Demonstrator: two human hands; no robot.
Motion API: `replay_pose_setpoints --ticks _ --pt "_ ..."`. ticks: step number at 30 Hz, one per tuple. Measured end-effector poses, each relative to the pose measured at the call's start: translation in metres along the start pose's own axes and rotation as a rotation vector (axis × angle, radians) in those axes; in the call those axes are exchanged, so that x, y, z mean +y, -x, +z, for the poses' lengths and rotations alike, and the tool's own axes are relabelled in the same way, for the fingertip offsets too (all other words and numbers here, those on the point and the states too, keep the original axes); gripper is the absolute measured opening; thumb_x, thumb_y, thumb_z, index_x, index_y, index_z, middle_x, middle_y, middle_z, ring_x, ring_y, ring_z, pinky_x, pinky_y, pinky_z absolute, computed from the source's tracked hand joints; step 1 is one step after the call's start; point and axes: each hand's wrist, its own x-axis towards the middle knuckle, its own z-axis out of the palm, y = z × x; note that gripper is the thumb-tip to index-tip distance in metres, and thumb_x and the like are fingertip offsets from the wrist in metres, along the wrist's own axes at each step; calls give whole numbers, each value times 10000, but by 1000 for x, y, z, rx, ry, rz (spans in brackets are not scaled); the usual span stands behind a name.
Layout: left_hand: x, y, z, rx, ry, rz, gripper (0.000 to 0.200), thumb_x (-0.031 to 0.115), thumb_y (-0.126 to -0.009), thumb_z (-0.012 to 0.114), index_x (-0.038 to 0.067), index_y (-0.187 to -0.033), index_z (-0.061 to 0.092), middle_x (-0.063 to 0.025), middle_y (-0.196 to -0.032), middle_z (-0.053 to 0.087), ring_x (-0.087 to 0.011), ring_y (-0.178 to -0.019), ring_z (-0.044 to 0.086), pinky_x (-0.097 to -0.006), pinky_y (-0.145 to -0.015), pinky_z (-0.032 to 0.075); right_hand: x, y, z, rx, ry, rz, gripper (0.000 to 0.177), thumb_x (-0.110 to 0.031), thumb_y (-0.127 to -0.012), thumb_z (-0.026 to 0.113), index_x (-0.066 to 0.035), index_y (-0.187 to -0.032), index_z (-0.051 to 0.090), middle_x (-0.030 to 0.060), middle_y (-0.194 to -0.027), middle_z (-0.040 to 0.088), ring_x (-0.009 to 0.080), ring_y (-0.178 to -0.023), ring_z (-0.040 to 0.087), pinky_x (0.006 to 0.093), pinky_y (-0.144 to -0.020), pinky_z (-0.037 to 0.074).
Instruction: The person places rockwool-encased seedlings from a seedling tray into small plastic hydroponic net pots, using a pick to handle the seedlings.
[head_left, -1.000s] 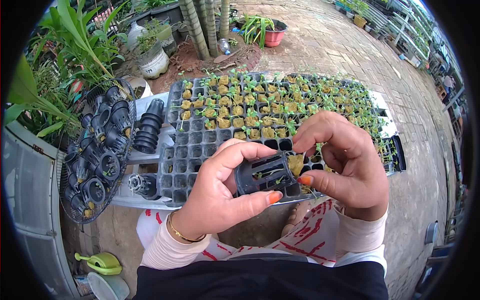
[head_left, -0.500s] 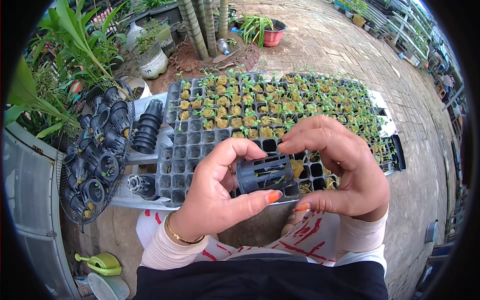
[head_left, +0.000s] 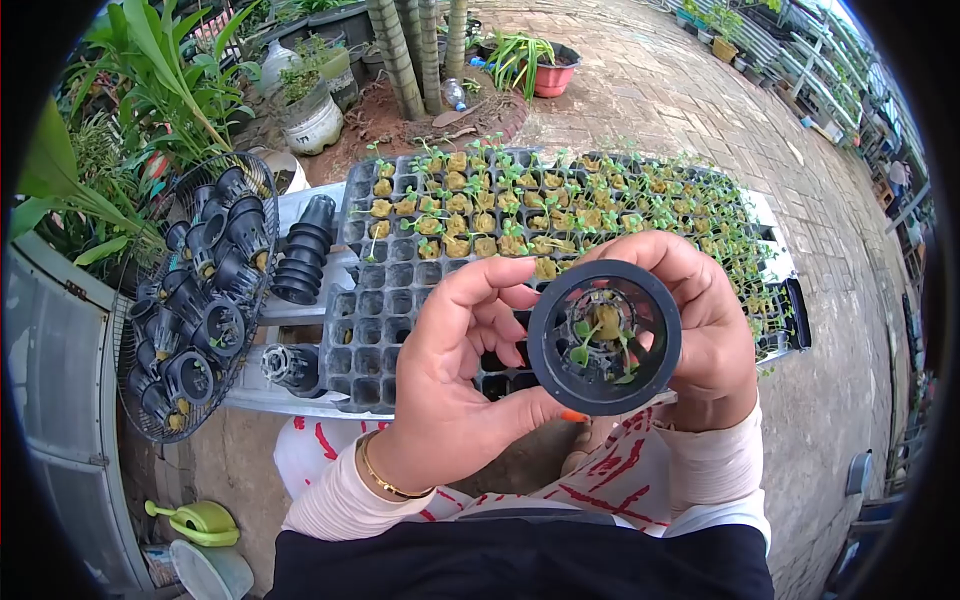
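Observation:
A black net pot (head_left: 540,345) is tipped so its round mouth faces me. Inside it show a small seedling (head_left: 581,343) with green leaves and a brownish growing plug (head_left: 606,322) at the bottom. My right hand (head_left: 712,335) wraps the pot from behind and the right, its fingers partly hidden. On the other side, my left hand (head_left: 455,350) is open, fingers curved and apart, thumb tip right at the pot's lower rim. Beneath both hands lies a black seedling tray (head_left: 362,360), with sprouted plugs in its far and right cells.
At left, a wire basket (head_left: 262,310) holds several net pots with plugs. Between basket and tray lie a stack of net pots (head_left: 303,250) and a single net pot (head_left: 290,368). A green watering can (head_left: 205,523) stands on the ground, lower left.
The net pot has turned from lying sideways to mouth toward me and shifted right, into my right hand. My left fingers have come off its base and spread. The view has shifted slightly.

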Motion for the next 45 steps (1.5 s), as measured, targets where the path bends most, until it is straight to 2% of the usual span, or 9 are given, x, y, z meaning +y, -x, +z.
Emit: replay_pose_setpoints --ticks 1,3,6,9,15,23,33,38,45 --pt "2 1 4 73 27 -59 682 139 -660 832 11 -1218 460 -37 -1070 518 -73 -853 448 -213 -724 395 0 -1 2 31 -43 -13 536 -41 -701 756 67 -1166 514 129 -1110 593 195 -1043 570 309 -914 437" --pt "3 1 0 77 -21 -66 645 146 -671 824 10 -1194 471 -35 -1061 519 -78 -863 450 -219 -732 396 2 -2 7 82 -93 -36 562 -113 -742 739 62 -1213 486 127 -1117 598 185 -1037 572 297 -919 427" --pt "4 -2 -3 73 -90 -65 526 170 -711 793 19 -1126 509 -33 -1040 516 -87 -873 456 -230 -744 394 1 -2 1 113 -304 130 511 -174 -815 672 62 -1221 471 126 -1093 603 104 -882 577 187 -584 430" --pt "2 -4 -3 111 -45 -143 438 165 -726 773 24 -1076 550 -43 -1025 520 -101 -883 470 -231 -735 391 8 -4 3 209 -313 136 449 -176 -841 635 49 -1196 478 123 -1082 602 62 -789 554 160 -473 348" --pt "0 -3 0 148 -281 -18 241 118 -736 733 20 -927 623 -79 -1046 533 -169 -983 478 -272 -723 403 8 -5 11 299 -324 183 412 -167 -846 630 16 -1182 477 123 -1117 593 46 -759 549 154 -480 348" --pt "0 -7 7 140 -292 15 189 128 -736 725 23 -877 658 -143 -1104 528 -251 -1129 445 -363 -907 385 20 -8 15 260 -257 152 420 -203 -850 646 5 -1175 480 88 -1126 596 30 -574 434 165 -451 303" --pt "-6 -6 4 210 -244 16 186 147 -727 727 26 -857 673 -157 -1063 539 -266 -1120 449 -365 -901 374 23 -10 17 211 -280 164 380 -221 -861 644 -28 -1159 509 46 -1017 609 13 -506 373 161 -443 277" --pt "0 -8 0 233 -508 127 184 163 -683 732 48 -818 684 -186 -1097 551 -279 -1088 472 -362 -852 360 25 -9 18 212 -305 173 395 -221 -857 650 -29 -1171 508 38 -992 604 17 -504 374 160 -444 279" --pt "-1 -8 -1 243 -576 127 162 160 -679 729 62 -800 684 -170 -1085 575 -272 -1056 484 -355 -843 353 26 -9 23 283 -266 182 403 -206 -840 671 -27 -1164 510 16 -930 591 16 -584 410 155 -457 290"
